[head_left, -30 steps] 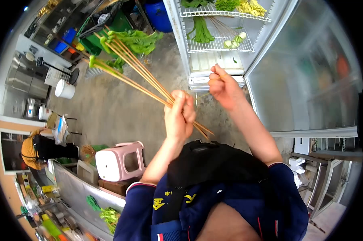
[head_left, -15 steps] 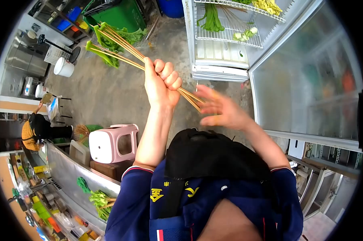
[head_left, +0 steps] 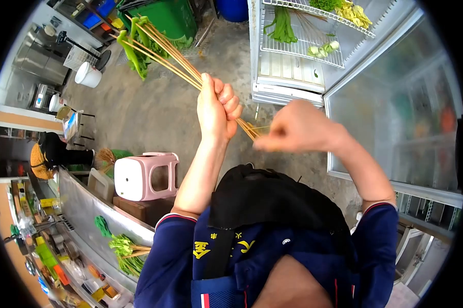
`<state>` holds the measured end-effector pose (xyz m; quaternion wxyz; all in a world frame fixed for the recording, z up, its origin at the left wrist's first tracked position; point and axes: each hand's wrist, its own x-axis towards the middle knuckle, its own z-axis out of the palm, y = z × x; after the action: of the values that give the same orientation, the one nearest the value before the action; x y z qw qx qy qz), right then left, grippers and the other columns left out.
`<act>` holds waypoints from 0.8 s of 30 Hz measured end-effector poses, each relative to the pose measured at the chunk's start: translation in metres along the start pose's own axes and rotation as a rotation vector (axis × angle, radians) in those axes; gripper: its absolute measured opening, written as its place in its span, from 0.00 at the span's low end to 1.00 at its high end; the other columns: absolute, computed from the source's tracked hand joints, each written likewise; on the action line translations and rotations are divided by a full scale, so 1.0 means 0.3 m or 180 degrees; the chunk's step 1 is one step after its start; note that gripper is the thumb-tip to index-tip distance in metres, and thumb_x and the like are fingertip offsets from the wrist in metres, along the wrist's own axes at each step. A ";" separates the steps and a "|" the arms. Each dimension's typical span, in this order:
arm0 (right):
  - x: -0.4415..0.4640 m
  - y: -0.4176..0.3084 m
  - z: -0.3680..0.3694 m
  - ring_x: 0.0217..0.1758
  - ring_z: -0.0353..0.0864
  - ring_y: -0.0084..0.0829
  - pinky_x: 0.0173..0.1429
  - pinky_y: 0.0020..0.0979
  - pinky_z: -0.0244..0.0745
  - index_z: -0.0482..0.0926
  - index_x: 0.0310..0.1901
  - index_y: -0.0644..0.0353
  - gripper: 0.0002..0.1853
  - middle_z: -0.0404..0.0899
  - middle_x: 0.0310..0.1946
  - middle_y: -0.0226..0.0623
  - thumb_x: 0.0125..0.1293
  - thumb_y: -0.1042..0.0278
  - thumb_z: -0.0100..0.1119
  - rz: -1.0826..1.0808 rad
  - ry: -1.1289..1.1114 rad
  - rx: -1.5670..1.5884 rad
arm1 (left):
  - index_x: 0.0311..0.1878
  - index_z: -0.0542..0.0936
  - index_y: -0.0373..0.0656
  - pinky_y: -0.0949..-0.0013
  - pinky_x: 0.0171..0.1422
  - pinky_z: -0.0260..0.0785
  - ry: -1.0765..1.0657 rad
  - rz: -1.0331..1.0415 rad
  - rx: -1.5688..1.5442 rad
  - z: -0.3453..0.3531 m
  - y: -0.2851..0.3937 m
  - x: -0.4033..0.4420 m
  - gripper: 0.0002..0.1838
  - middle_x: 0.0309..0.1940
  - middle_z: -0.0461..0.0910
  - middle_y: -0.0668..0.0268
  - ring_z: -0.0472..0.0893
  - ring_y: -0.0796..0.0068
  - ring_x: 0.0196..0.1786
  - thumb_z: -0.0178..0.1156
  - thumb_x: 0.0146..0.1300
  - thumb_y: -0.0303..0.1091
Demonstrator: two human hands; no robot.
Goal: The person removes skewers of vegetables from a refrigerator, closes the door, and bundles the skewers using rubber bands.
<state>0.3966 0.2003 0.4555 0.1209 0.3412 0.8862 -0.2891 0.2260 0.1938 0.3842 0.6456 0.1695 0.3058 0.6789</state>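
Note:
My left hand (head_left: 218, 109) is closed around a bundle of bamboo skewers (head_left: 177, 59), held out at a slant over the floor. Green leafy vegetables (head_left: 139, 51) are threaded on the far ends. The bare lower ends stick out below my fist. Beside those ends, my right hand (head_left: 298, 128) is blurred, with its fingers curled in. A thin yellow rubber band (head_left: 262, 127) is stretched between the skewer ends and my right fingers; motion hides part of it.
A fridge with wire shelves (head_left: 303, 51) of vegetables stands ahead, its glass door (head_left: 390, 113) open at right. At left are a pink stool (head_left: 131, 179), a metal counter (head_left: 82, 205) holding more skewered greens (head_left: 129, 251), and a bending person (head_left: 49, 154). A green bin (head_left: 164, 23) stands ahead left.
My right hand has gone from spread fingers to curled ones, with the rubber band now stretched at the skewer ends. My left hand and the bundle have shifted slightly right in view.

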 end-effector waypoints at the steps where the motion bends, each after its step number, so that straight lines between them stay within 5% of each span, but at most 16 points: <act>1: 0.016 0.001 0.045 0.22 0.74 0.40 0.28 0.31 0.70 0.77 0.29 0.67 0.19 0.76 0.23 0.42 0.52 0.54 0.59 -0.0076 0.0171 -0.0302 | 0.23 0.59 0.50 0.78 0.15 0.35 -0.0001 0.0044 0.0030 0.009 -0.001 -0.006 0.19 0.14 0.50 0.76 0.44 0.85 0.14 0.37 0.68 0.50; 8: 0.114 0.064 0.218 0.45 0.77 0.39 0.45 0.31 0.74 0.69 0.53 0.65 0.24 0.73 0.47 0.46 0.52 0.74 0.58 -0.1110 0.2952 0.0603 | 0.23 0.59 0.49 0.78 0.15 0.36 -0.0160 -0.0255 -0.1043 0.032 0.060 -0.004 0.18 0.15 0.49 0.76 0.45 0.86 0.14 0.38 0.69 0.47; 10: 0.107 0.068 0.173 0.48 0.77 0.35 0.47 0.28 0.75 0.70 0.52 0.65 0.18 0.74 0.49 0.42 0.59 0.77 0.51 -0.1134 0.3319 0.1687 | 0.23 0.59 0.51 0.79 0.15 0.37 -0.0327 -0.0528 -0.1144 0.021 0.038 -0.005 0.19 0.14 0.48 0.77 0.45 0.85 0.14 0.36 0.68 0.50; 13: 0.041 0.003 0.053 0.43 0.79 0.28 0.41 0.28 0.77 0.70 0.53 0.63 0.16 0.75 0.46 0.39 0.65 0.71 0.46 -0.1436 0.3343 0.4373 | 0.23 0.59 0.51 0.78 0.15 0.37 -0.0219 -0.0542 -0.0905 0.009 0.002 0.011 0.19 0.14 0.49 0.76 0.45 0.85 0.13 0.37 0.68 0.50; 16: -0.071 0.047 -0.017 0.30 0.79 0.25 0.30 0.22 0.73 0.69 0.53 0.64 0.18 0.80 0.36 0.37 0.62 0.70 0.51 -0.1835 0.1665 0.4980 | 0.23 0.59 0.51 0.78 0.15 0.37 0.0108 -0.0451 -0.0404 0.000 -0.010 0.025 0.19 0.14 0.49 0.76 0.45 0.85 0.13 0.38 0.68 0.51; 19: -0.084 0.035 -0.024 0.20 0.75 0.23 0.25 0.22 0.69 0.73 0.47 0.64 0.23 0.80 0.24 0.35 0.55 0.56 0.61 -0.0803 0.0192 0.2500 | 0.22 0.58 0.51 0.77 0.14 0.36 0.0206 -0.0298 -0.0082 0.001 -0.014 0.053 0.20 0.13 0.49 0.76 0.44 0.85 0.13 0.39 0.67 0.51; 20: -0.069 0.043 -0.020 0.18 0.76 0.30 0.26 0.26 0.70 0.73 0.45 0.64 0.28 0.79 0.19 0.36 0.51 0.49 0.63 -0.0572 -0.0042 0.0992 | 0.21 0.57 0.51 0.77 0.15 0.35 0.0304 -0.0265 -0.0021 0.006 -0.019 0.054 0.21 0.13 0.48 0.76 0.44 0.85 0.13 0.40 0.67 0.51; 21: -0.059 0.023 -0.029 0.28 0.78 0.40 0.33 0.30 0.73 0.71 0.47 0.65 0.30 0.79 0.28 0.41 0.49 0.49 0.64 -0.0127 -0.0370 -0.0383 | 0.21 0.56 0.51 0.77 0.15 0.35 0.0202 -0.0218 -0.0052 0.013 -0.025 0.054 0.21 0.13 0.48 0.76 0.44 0.85 0.13 0.40 0.67 0.51; 24: 0.002 0.105 0.165 0.39 0.77 0.42 0.41 0.33 0.74 0.68 0.50 0.66 0.32 0.75 0.40 0.46 0.48 0.53 0.65 -0.0604 0.1380 -0.0383 | 0.22 0.58 0.51 0.78 0.14 0.35 0.0051 -0.0073 -0.0173 0.059 -0.046 0.041 0.19 0.14 0.48 0.77 0.44 0.85 0.13 0.41 0.67 0.49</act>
<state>0.4182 0.1902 0.4020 -0.0798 0.3027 0.9352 -0.1658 0.2466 0.2090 0.3868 0.6553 0.1430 0.2943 0.6809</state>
